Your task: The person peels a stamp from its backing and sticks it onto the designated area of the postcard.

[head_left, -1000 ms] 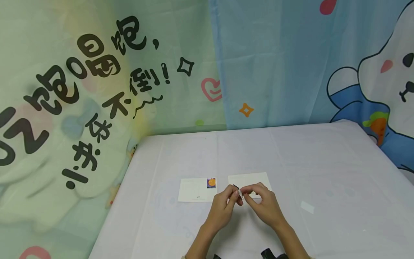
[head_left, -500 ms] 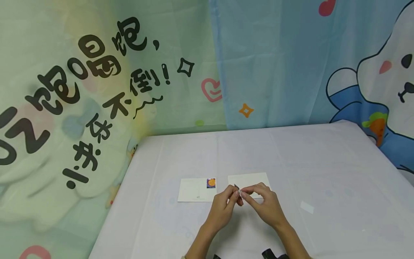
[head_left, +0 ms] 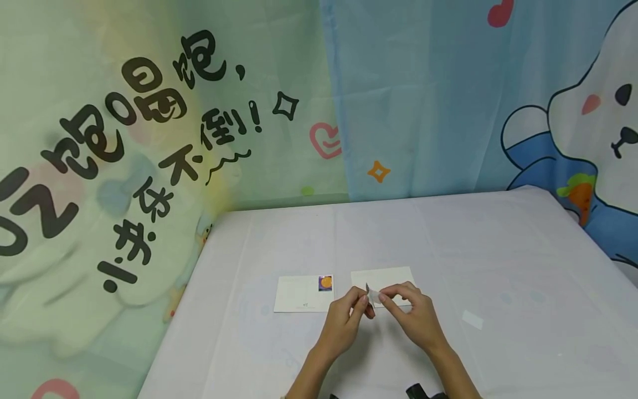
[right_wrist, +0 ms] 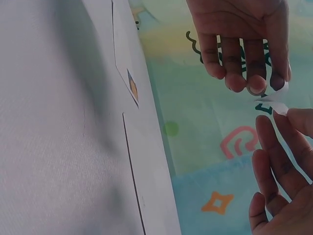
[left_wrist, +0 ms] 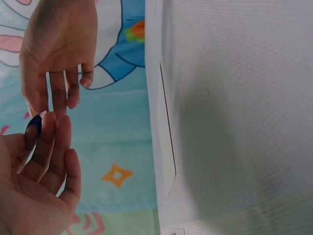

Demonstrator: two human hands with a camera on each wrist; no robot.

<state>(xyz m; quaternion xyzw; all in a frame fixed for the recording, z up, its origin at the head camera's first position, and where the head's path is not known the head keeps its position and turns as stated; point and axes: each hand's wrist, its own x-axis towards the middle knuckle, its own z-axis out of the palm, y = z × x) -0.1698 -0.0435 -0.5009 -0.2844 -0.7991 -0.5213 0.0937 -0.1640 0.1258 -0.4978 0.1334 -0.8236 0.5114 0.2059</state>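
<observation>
White table [head_left: 279, 238]: right of stamped card [head_left: 299, 296], left hand [head_left: 344, 309] and right hand [head_left: 412, 311] pinch slip [head_left: 375, 297], blue in left-wrist view, white in right-wrist; far edge [head_left: 399, 201] well beyond card.

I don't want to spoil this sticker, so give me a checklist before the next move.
1. Left hand pinches the dark blue sticker: ok.
2. Right hand pinches the white backing: ok.
3. Backing fully separated: cannot tell; both pieces appear to meet between the hands.
4. Left card flat, stamp in its far right corner: ok.
5. Right card, far right corner bare: ok.
6. Right card fully uncovered in head view: not ok; hands overlap its near part.
</observation>
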